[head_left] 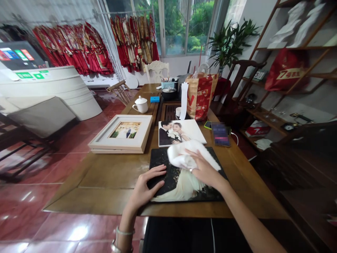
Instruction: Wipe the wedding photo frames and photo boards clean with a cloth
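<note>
A dark photo panel with a pale gown pictured on it lies flat near the table's front edge. My left hand rests on its left side, fingers spread and holding nothing. Pressed under my right hand is a bunched white cloth, slightly blurred, on the panel's upper part. The cloth covers some of the picture. Just behind lies a white-edged wedding photo print, its lower edge partly hidden by the cloth.
White picture frames are stacked at the left of the wooden table. A phone with a cable lies at the right. Farther back stand a lidded white cup, a blue box and a paper bag.
</note>
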`<state>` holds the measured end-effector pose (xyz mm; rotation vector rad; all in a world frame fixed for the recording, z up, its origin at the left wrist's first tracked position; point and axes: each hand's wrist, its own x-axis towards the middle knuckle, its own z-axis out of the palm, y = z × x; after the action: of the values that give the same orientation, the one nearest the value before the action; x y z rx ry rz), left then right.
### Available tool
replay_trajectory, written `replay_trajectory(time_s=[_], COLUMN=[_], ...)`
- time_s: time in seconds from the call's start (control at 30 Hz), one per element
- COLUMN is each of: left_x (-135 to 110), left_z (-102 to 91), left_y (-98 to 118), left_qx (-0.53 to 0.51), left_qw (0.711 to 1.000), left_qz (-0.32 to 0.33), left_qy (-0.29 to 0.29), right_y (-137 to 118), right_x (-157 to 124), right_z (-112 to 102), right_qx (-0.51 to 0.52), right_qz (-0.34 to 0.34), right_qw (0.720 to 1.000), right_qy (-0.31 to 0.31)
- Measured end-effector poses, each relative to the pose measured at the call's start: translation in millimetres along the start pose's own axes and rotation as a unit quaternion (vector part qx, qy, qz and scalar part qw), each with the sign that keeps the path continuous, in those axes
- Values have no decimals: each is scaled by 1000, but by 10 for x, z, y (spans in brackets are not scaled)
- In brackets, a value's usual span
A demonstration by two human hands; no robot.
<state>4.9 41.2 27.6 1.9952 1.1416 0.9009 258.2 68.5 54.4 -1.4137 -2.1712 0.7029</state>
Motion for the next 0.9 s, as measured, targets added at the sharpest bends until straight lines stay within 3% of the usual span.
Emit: replay_trajectory(time_s=[0.13,0.23,0.4,0.5,0.6,0.7,0.77,0.9], left_x=[17,20,-3,-26,-38,-28,-14,11], left_z=[-1,5,1,-16,-31,-26,-14,9], left_y=[-3,-6,16,55,85,71,43,-7], left_qx=[-2,1,-14,-65,-106,-109,-85,1], left_qw=[1000,1000,1000,996,992,992,995,1000], left_qz=[2,1,-21,-49,-67,-57,-42,-11], left_qy=[-8,-7,3,22,33,30,18,-4], right_y=[413,413,-172,-560,-784,-818,-755,-447], right_x=[-181,-135,-117,-301,-529,-704,-798,-949], right_z=[-212,-177,216,439,514,443,347,131], right_qx=[-77,-161,-222,-188,-111,-18,20,18], right_qz=[121,156,90,23,-63,-130,-140,-75], right_qw=[986,968,969,982,990,982,979,993], right_qy=[90,114,63,18,-58,-132,-149,-89])
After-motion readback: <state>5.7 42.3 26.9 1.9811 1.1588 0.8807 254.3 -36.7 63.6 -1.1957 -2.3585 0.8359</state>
